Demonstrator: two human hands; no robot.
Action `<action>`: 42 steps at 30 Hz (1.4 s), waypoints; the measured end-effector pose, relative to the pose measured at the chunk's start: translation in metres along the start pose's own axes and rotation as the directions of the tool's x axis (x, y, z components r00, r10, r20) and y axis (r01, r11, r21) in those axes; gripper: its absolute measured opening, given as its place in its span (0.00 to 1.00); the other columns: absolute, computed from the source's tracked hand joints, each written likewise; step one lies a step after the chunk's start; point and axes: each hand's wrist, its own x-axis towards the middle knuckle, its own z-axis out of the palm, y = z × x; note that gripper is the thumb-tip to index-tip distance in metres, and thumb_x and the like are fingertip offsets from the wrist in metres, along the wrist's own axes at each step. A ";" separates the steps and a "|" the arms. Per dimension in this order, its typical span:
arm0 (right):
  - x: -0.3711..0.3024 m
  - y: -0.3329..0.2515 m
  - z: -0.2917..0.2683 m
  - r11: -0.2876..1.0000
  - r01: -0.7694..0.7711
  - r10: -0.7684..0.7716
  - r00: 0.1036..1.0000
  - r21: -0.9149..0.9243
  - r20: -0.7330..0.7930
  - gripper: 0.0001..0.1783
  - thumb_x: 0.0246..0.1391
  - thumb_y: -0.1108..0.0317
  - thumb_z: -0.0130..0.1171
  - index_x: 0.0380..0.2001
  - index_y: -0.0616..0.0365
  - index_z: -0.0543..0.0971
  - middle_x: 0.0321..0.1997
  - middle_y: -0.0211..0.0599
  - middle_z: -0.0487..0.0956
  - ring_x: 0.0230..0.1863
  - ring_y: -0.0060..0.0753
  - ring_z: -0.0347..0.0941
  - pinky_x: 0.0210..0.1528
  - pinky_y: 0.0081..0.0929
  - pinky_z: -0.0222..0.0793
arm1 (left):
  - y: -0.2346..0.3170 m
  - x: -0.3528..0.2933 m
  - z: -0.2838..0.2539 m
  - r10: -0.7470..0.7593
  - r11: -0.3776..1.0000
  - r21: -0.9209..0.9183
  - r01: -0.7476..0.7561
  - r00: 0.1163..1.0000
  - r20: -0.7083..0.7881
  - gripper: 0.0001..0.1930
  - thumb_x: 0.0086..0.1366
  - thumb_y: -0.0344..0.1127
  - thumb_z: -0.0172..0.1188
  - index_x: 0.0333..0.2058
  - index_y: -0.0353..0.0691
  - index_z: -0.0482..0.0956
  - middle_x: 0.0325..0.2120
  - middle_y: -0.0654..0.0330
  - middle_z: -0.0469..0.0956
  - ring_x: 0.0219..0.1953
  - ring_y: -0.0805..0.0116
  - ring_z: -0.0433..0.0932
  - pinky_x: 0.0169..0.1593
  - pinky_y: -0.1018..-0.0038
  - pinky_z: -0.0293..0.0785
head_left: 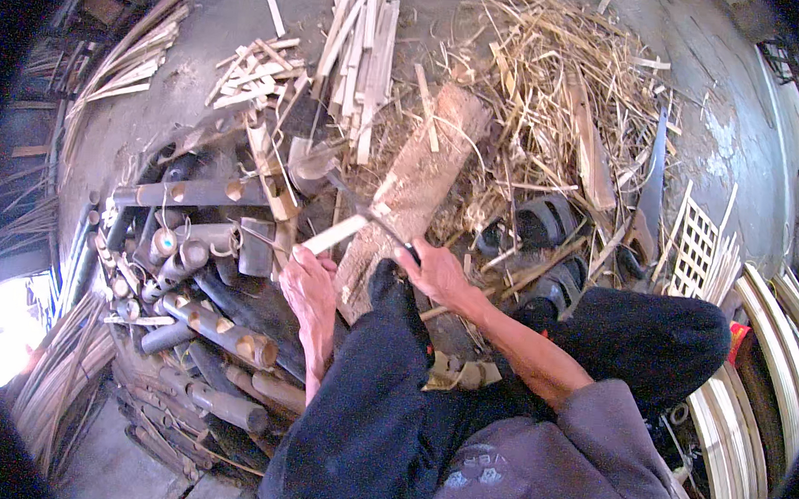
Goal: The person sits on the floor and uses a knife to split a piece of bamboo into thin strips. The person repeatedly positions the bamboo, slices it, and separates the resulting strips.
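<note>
My left hand (309,285) is closed on one end of a pale flat wooden strip (338,234). The strip's far end lies over a thick log (437,151) on the floor before me. In my right hand (439,275) is the dark handle of a knife (371,215). Its blade slants up to the left and meets or crosses the strip close to the strip's far end; whether it cuts into the wood I cannot tell. My dark-clad foot (390,285) rests on the near part of the log, between my hands.
Cut bamboo tubes (221,330) crowd the left side. Pale strips (361,55) lie beyond the log, with a heap of shavings (556,85) to their right. A handsaw (650,187), slippers (543,223) and a woven lattice (695,247) are on the right.
</note>
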 end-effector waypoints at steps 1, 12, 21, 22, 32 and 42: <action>-0.011 -0.017 -0.008 0.998 0.045 -0.044 0.999 -0.048 0.025 0.26 0.60 0.42 0.45 0.36 0.57 0.72 0.24 0.60 0.77 0.30 0.65 0.75 0.33 0.53 0.72 | -0.002 -0.003 0.001 -0.008 1.000 0.000 0.008 1.000 -0.002 0.27 0.70 0.43 0.35 0.25 0.30 0.78 0.14 0.53 0.77 0.20 0.57 0.78 0.30 0.63 0.73; 0.002 0.047 0.007 0.998 -0.054 0.056 0.987 0.017 -0.153 0.29 0.59 0.42 0.47 0.39 0.63 0.73 0.28 0.64 0.76 0.35 0.67 0.74 0.37 0.52 0.70 | -0.026 0.012 0.006 -0.005 0.954 -0.298 0.012 1.000 0.023 0.27 0.72 0.50 0.32 0.51 0.34 0.71 0.39 0.47 0.79 0.40 0.59 0.79 0.44 0.64 0.75; 0.000 0.053 0.005 0.982 -0.168 0.172 0.984 0.082 -0.045 0.25 0.61 0.44 0.49 0.38 0.59 0.75 0.23 0.46 0.77 0.21 0.41 0.76 0.28 0.37 0.71 | -0.047 0.029 0.148 0.366 0.804 -0.468 -0.368 0.925 -0.098 0.25 0.71 0.37 0.45 0.61 0.32 0.53 0.34 0.51 0.76 0.37 0.63 0.75 0.44 0.67 0.73; -0.004 0.051 0.010 0.997 -0.030 0.039 0.990 0.067 -0.132 0.25 0.60 0.45 0.50 0.39 0.59 0.75 0.23 0.48 0.77 0.23 0.47 0.77 0.28 0.39 0.71 | -0.040 0.028 0.128 0.195 0.751 -0.647 -0.133 0.981 0.025 0.21 0.71 0.36 0.44 0.58 0.33 0.56 0.27 0.56 0.74 0.30 0.66 0.74 0.36 0.71 0.72; -0.019 0.023 -0.020 0.984 -0.003 0.002 1.000 -0.180 -0.008 0.26 0.58 0.41 0.48 0.39 0.55 0.71 0.24 0.58 0.77 0.31 0.65 0.75 0.33 0.53 0.71 | -0.085 0.023 0.047 0.018 0.716 -0.272 0.643 0.373 0.927 0.18 0.69 0.44 0.44 0.38 0.32 0.72 0.23 0.56 0.75 0.18 0.68 0.72 0.22 0.74 0.70; -0.020 0.025 0.005 0.991 -0.007 -0.007 0.995 -0.137 -0.097 0.25 0.59 0.43 0.50 0.38 0.57 0.71 0.26 0.59 0.77 0.31 0.65 0.75 0.31 0.51 0.71 | -0.064 -0.025 0.005 0.086 0.198 -0.875 0.442 0.881 0.465 0.22 0.73 0.41 0.40 0.52 0.24 0.67 0.49 0.42 0.72 0.49 0.49 0.76 0.55 0.60 0.74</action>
